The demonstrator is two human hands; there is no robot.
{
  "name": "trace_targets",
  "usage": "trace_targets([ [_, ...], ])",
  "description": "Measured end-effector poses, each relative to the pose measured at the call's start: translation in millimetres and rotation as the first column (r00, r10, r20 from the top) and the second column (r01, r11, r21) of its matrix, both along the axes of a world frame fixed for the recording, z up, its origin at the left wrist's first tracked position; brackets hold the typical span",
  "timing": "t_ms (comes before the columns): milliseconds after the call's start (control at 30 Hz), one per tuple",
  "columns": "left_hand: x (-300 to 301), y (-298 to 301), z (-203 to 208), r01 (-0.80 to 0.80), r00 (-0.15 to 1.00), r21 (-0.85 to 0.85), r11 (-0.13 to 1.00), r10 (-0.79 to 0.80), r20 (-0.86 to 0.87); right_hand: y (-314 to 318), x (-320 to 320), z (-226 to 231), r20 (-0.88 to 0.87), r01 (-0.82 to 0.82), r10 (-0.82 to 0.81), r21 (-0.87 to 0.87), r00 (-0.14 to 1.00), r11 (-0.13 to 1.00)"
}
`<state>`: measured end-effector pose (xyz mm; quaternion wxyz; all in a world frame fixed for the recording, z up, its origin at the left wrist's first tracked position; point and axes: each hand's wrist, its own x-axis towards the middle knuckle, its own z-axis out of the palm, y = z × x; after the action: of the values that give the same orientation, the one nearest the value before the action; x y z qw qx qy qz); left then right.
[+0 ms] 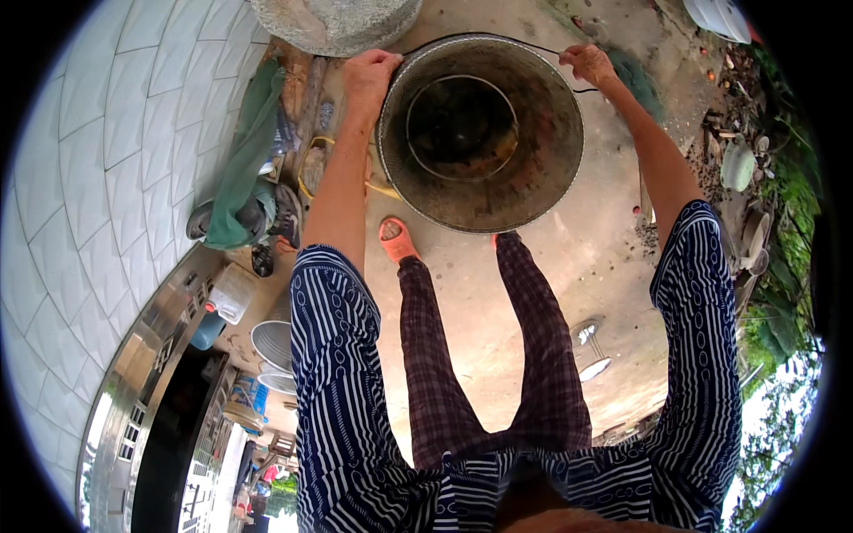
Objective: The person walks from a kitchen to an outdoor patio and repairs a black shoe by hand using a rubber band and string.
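Observation:
A tall round container [551,133] with a mesh-like wall and a grey, rope-like rim stands in front of me, open at the top. Its inside is stained brown, with a dark round bottom. A thin black cord [524,42] runs along the far side of the rim between my hands. My left hand [369,82] is closed on the cord at the rim's left side, its fingertips partly hidden. Beyond the right side of the rim, my right hand [588,65] pinches the cord. A loose black end sticks out below that hand.
A rough stone basin [342,25] stands beyond the container. Green netting [240,191], shoes [286,213] and a white jug [233,293] lie along the tiled wall [115,133] at left. Plants and debris line the right. My feet in orange sandals [398,240] are near the container.

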<state>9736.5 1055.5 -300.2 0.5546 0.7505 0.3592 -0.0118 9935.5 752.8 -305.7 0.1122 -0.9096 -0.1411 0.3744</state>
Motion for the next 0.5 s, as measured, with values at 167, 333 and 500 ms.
trace_targets([
  [167, 1, 2, -6, -0.012, 0.992, 0.068, 0.998, 0.003, 0.124, 5, -21, -21, 0.019, 0.0, 0.001, -0.026, 1.0, 1.0],
  [333, 14, -14, 0, 0.072, 0.996, 0.219, 0.973, -0.083, 0.04, -16, -8, -43, 0.046, -0.16, 0.16, -0.015, 0.986, 0.987],
  [500, -23, 2, -4, -0.045, 0.963, -0.096, 0.994, 0.069, 0.261, -14, -45, -15, -0.38, 0.281, -0.204, 0.16, 0.902, 0.946],
])
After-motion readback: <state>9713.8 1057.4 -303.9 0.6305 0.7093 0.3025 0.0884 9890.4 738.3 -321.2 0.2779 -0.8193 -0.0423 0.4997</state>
